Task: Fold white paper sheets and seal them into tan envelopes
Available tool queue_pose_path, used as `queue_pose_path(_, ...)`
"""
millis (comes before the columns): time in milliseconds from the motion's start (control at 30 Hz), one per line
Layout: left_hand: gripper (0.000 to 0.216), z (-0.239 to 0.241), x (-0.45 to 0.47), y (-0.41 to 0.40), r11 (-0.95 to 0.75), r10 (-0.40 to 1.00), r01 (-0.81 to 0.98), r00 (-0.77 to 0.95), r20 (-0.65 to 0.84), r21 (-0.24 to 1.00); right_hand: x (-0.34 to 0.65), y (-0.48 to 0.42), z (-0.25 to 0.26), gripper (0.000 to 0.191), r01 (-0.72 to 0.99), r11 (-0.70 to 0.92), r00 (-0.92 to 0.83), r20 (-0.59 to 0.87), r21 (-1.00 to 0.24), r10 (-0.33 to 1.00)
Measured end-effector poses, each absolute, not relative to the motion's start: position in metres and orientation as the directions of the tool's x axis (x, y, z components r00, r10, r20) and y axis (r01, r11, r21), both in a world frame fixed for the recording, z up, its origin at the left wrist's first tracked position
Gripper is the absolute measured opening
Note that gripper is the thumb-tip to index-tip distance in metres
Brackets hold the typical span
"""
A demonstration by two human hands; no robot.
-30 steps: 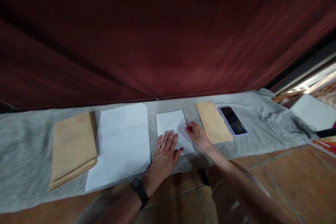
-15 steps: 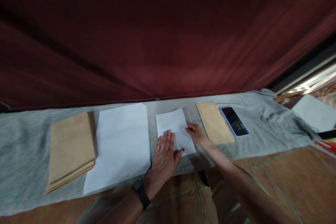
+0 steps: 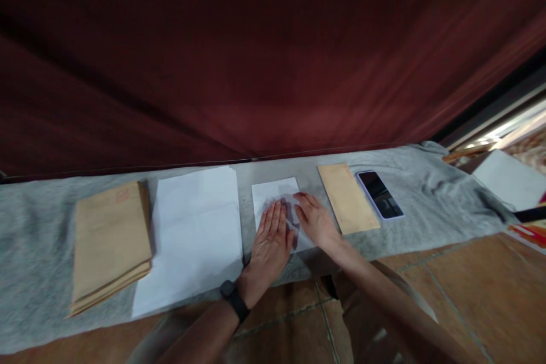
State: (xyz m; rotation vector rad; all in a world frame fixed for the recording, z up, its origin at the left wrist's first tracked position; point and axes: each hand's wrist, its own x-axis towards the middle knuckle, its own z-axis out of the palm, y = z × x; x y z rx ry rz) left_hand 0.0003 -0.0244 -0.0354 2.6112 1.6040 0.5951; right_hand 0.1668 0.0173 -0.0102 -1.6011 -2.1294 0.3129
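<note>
A small folded white sheet (image 3: 273,193) lies on the grey cloth (image 3: 34,216) in front of me. My left hand (image 3: 272,239), with a black band at the wrist, rests flat on the near half of that sheet, fingers stretched out. Beside it, my right hand (image 3: 313,219) lies flat on the sheet's right part, fingers also extended. Neither hand holds anything.
Left of the sheet lie a stack of white paper (image 3: 194,227) and a pile of brown envelopes (image 3: 111,236). To the right are a single brown envelope (image 3: 346,196) and a dark phone (image 3: 379,194). A dark red curtain (image 3: 256,57) hangs behind. Tiled floor (image 3: 469,296) lies below.
My right hand has gone from pinching the sheet's right edge to lying flat on it. My left hand has slid a little farther up the sheet.
</note>
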Motion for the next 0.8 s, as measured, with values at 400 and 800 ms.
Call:
queue_pose_path(400, 0.061, -0.057, 0.002, -0.019, -0.409, 0.885, 0.885, 0.323, 0.336, 0.224, 0.158, 0.031, -0.041, 0.051, 0.865, 0.439, -0.409, 0.166, -0.243, 0.897)
queue_pose_path(800, 0.063, -0.042, -0.007, 0.033, -0.177, 0.967, 0.969, 0.138, 0.216, 0.171, 0.155, 0.034, -0.050, 0.056, 0.944, 0.296, -0.264, 0.207, -0.144, 0.942)
